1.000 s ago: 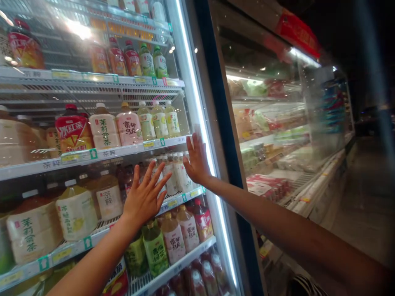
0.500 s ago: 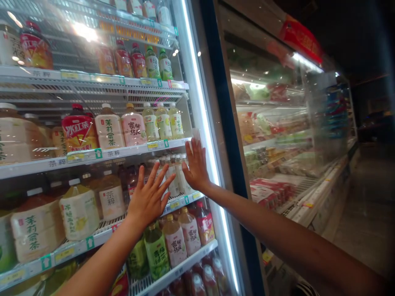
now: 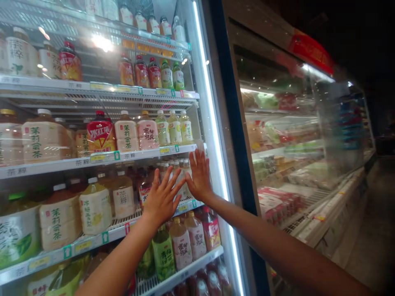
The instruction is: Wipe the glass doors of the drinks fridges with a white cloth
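Note:
My left hand (image 3: 163, 195) rests flat on the glass door of a lit drinks cooler, its fingers spread. Beside it my right hand (image 3: 199, 176) also lies against the glass, fingers pointing up, near the door's right side. Neither hand holds anything. The left fingertips come close to the right thumb; whether they touch I cannot tell. Behind the glass stand a green-labelled bottle (image 3: 163, 253), a pink-labelled bottle (image 3: 148, 132) and a red-labelled bottle (image 3: 101, 133). My hands cover part of a row of small white-capped bottles.
Large bottles of pale tea (image 3: 60, 220) fill the lower left shelf. A bright light strip (image 3: 212, 123) runs down the cooler's right side, next to a dark frame (image 3: 236, 123). To the right stands an open chilled display case (image 3: 284, 164) with packaged goods, and floor (image 3: 370, 213) beyond it.
The view has swung left, so shelves and bottles sit farther right and slightly lower. Both palms remain at the glass, and the gap between my hands has narrowed.

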Motion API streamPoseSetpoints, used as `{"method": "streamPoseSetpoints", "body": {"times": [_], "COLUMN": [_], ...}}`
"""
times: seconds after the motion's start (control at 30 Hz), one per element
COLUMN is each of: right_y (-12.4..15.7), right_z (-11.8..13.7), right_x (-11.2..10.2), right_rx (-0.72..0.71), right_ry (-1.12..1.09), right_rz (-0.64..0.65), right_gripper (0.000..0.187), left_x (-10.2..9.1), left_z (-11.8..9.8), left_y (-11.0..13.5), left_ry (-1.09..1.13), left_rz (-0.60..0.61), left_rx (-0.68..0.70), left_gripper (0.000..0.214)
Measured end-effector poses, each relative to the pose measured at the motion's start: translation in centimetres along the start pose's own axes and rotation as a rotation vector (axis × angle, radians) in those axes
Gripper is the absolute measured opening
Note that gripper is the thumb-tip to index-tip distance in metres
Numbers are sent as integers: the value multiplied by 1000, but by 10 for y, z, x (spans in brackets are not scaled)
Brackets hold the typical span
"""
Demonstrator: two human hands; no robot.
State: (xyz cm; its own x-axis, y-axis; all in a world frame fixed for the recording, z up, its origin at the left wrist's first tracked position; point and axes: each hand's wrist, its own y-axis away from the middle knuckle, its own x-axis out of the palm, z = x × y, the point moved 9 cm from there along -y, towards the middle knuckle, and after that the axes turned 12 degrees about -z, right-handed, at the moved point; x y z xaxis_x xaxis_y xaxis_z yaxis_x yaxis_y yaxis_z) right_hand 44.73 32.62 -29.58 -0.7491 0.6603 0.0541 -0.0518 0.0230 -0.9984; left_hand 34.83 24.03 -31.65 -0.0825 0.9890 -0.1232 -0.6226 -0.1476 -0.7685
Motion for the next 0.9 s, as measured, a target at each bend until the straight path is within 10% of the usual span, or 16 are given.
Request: {"method": "streamPoseSetpoints", "body": {"times": [0.27, 0.53, 0.77, 0.9], "right_y": [159, 38, 151, 115], "right_z": [54, 116, 185, 208], "right_x": [-13, 21, 21, 33], "right_rx": [117, 21, -24, -86], "right_ry": [-76, -78, -140, -124], "right_rz": [119, 12, 136, 130], "right_gripper": [79, 83, 81, 79], "left_x": [-45, -116, -121, -117], "left_z": [18, 108, 112, 107], "left_y": [86, 135, 196, 206], "left_ry": [-7, -131, -149, -145], "left_rz": [124, 146, 66, -3], "left_rx": [-19, -239, -367, -393], "left_gripper": [69, 70, 75, 71]}}
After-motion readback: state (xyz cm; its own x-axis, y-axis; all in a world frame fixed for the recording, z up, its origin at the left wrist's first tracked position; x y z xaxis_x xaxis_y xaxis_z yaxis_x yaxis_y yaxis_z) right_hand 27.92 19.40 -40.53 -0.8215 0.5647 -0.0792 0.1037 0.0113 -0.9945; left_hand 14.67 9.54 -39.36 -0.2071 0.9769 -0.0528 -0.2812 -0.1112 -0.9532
